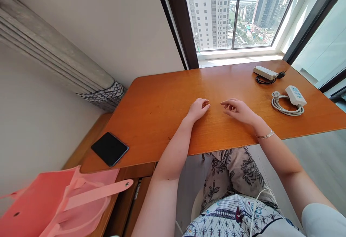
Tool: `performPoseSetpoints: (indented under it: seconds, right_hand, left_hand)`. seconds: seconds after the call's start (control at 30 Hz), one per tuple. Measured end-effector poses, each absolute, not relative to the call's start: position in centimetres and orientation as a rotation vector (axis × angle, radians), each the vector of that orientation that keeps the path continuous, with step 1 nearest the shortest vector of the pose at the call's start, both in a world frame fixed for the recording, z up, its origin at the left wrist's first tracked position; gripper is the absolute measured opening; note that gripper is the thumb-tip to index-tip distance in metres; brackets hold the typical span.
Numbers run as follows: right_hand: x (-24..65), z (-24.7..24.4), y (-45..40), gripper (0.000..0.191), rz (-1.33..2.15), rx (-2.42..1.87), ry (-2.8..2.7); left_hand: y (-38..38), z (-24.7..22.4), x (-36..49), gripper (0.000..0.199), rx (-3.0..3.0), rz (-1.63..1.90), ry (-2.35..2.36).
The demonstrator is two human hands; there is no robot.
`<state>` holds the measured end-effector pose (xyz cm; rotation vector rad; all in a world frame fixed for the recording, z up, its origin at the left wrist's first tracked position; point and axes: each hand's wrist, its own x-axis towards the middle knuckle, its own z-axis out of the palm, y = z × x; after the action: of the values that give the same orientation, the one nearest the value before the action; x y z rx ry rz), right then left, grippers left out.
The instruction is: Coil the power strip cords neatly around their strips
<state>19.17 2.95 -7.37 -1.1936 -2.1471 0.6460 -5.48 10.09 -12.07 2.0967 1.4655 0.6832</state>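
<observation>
My left hand (199, 109) rests on the brown wooden table (156, 121), fingers loosely curled and somewhat apart, with nothing visible in it. Across a small gap, my right hand (238, 110) hovers over or rests on the tabletop with its fingers stretched toward the left one, and it holds nothing. Closest to the right hand lies a white power strip (295, 95) with its pale cord coiled beside it. Behind it sits a second power strip (265, 72) with a black cord and plug. On the table's left end is a dark-screened tablet (110, 149).
A pink bag (40, 201) stands open below the table's left corner, its strap reaching over a wooden drawer unit (132, 193). Past the far edge is a window (240, 17). A tied grey curtain (59, 49) hangs at the left wall.
</observation>
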Motion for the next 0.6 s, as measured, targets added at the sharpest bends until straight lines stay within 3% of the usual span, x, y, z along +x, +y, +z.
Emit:
performPoseSetpoints:
  seconds: [0.17, 0.43, 0.6]
  right_hand:
    - [21.6, -8.1, -2.5, 0.033, 0.529, -1.230, -2.174]
    - [30.7, -10.7, -4.2, 0.044, -0.148, -1.932, -1.991]
    - [34.3, -9.7, -3.8, 0.051, -0.346, -2.244, -1.801]
  left_hand:
    - [9.9, -11.9, -5.4, 0.026, 2.088, 0.669, 1.475]
    - [9.9, -12.0, -5.4, 0.027, 2.075, 0.685, 1.466]
    - [10.0, -12.1, -5.4, 0.026, 2.083, 0.685, 1.472]
